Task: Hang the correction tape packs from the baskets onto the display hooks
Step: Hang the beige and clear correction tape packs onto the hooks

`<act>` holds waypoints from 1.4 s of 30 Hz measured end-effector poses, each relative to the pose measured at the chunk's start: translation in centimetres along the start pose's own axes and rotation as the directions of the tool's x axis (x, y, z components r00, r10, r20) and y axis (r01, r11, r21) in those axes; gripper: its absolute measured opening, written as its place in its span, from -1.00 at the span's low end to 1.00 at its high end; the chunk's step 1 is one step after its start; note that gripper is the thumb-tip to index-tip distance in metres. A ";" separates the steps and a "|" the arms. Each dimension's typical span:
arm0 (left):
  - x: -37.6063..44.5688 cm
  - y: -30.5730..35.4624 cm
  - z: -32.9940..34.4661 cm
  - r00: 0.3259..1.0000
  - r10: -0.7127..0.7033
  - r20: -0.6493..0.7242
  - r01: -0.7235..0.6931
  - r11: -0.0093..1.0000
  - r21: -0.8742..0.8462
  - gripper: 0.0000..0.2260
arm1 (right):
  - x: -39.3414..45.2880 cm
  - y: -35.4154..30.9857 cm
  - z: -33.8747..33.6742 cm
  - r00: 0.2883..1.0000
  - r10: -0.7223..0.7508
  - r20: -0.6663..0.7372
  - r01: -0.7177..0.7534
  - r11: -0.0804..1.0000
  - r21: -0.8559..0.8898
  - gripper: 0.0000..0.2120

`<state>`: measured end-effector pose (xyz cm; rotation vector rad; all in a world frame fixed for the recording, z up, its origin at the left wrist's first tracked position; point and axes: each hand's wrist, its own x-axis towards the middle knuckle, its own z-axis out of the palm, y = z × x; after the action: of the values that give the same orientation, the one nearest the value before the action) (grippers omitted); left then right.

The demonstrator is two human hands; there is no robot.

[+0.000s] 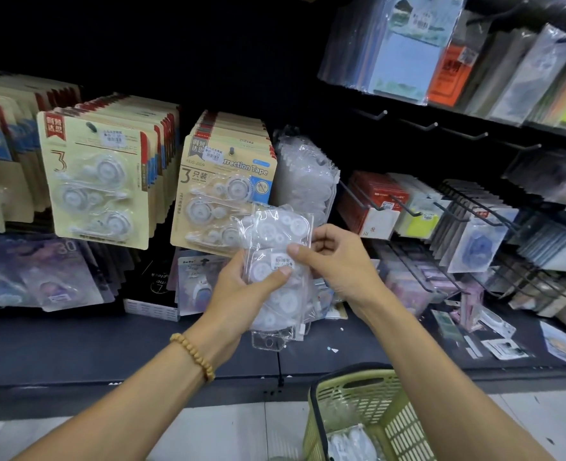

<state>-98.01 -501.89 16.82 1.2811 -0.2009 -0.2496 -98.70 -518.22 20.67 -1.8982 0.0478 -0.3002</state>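
My left hand [241,287] grips a small stack of clear plastic correction tape packs [276,261] from below, thumb across the front. My right hand [334,257] pinches the top right edge of the front pack. Both hands are in front of the display, below a hook where several identical clear packs [304,174] hang. A green basket [368,404] on the floor at the bottom holds more clear packs [351,444].
Card-backed correction tape packs [221,184] hang on hooks to the left. Empty black hooks [421,126] stick out at the upper right, above racks of sticky notes [417,224]. Loose items lie on the dark shelf [75,347].
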 end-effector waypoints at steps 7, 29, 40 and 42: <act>-0.3 0.7 0.5 0.985 -0.157 0.075 0.169 0.966 -0.194 -0.79 | -0.5 0.0 -0.4 0.996 0.087 -0.010 -0.086 0.991 0.105 -0.90; 0.6 -0.4 0.2 0.997 -0.029 0.068 0.018 0.988 0.155 -0.57 | -0.9 -1.3 -4.4 0.950 0.007 0.313 0.251 0.581 -0.774 -0.03; 1.2 -0.4 -1.7 1.000 0.000 0.007 -0.002 0.971 0.241 -0.67 | 3.5 1.2 -6.2 0.990 -0.094 -0.102 0.087 0.993 -0.076 -0.83; 1.3 -0.4 -2.1 1.000 -0.007 0.009 0.005 0.969 0.248 -0.68 | 4.5 0.7 -5.3 0.989 -0.095 -0.110 0.093 0.995 -0.030 -0.85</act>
<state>-96.23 -500.42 15.91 1.5291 -0.2422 -0.2413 -95.51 -524.15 22.48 -1.9100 0.0371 -0.4716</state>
